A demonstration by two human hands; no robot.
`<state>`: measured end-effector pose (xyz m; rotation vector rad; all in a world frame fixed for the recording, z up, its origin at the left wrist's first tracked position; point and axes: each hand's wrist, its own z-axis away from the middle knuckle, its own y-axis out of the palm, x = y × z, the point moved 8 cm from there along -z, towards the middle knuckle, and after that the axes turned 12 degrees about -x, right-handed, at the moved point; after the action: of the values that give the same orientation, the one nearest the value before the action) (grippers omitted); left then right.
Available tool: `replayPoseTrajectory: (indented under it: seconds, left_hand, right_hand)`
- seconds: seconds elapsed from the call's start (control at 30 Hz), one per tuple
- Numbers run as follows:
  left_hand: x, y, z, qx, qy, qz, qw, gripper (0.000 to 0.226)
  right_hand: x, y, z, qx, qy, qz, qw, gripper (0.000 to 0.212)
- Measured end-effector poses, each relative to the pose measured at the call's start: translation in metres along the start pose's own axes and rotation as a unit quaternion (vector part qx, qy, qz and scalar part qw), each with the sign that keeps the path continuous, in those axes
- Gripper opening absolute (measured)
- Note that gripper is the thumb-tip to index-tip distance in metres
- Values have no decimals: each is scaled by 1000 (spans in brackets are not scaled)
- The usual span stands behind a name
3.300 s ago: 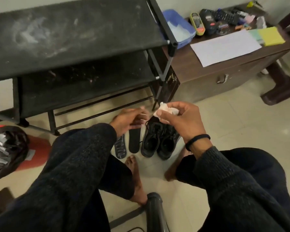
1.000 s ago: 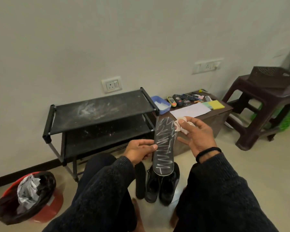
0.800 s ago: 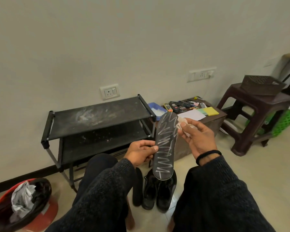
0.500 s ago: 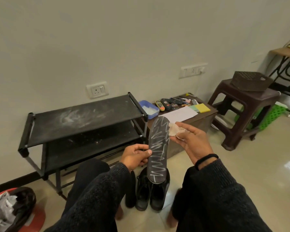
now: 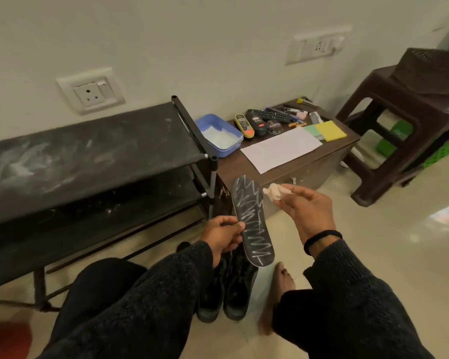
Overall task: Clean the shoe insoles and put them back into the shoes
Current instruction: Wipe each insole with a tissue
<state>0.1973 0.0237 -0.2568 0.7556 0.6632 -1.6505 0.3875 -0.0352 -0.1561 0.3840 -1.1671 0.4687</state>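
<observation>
insole up, wipe about to land

left hand (image 5: 224, 235) pinched the insole (image 5: 252, 221) by its edge, upright and chalk-scrawled, over the shoes (image 5: 228, 288). right hand (image 5: 306, 211) nipped a crumpled tissue (image 5: 272, 190) in its fingertips, just beside the insole's top, seemingly not touching. cleaning looked barely started; next called for pressing the tissue on and rubbing down.

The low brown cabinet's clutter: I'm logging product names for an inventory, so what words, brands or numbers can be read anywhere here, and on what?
Nothing reads for certain.
Round black tin: a white script logo, too blurred to read.
Yellow-edged polish applicator: label print too small.
Black remote: key markings too small.
White sheet: blank.
Insole, gripped by the left hand: white zigzag scribble, not writing.
</observation>
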Motion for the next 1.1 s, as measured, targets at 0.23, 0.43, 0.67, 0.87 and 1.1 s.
replayPoseTrajectory:
  seconds: [0.23,0.43,0.67,0.87,1.1]
  left_hand:
    - [-32,39,-64,0,-8,4,1000,27]
    - [-31,40,-75,-4,-23,2,1000,23]
    - [-30,47,-68,-49,-17,44,998,35]
    - [-27,45,-77,-71,-52,101,991,41]
    - [-48,44,-82,-38,105,-126,986,48]
  right_hand:
    - [12,65,-82,20,-97,177,979,30]
    - [5,85,-120,42,-179,233,955,16]
    - [-9,99,-135,39,-260,367,893,20]
    - [-34,120,-132,58,-231,406,882,17]
    - [-42,129,-128,9,-256,419,871,9]
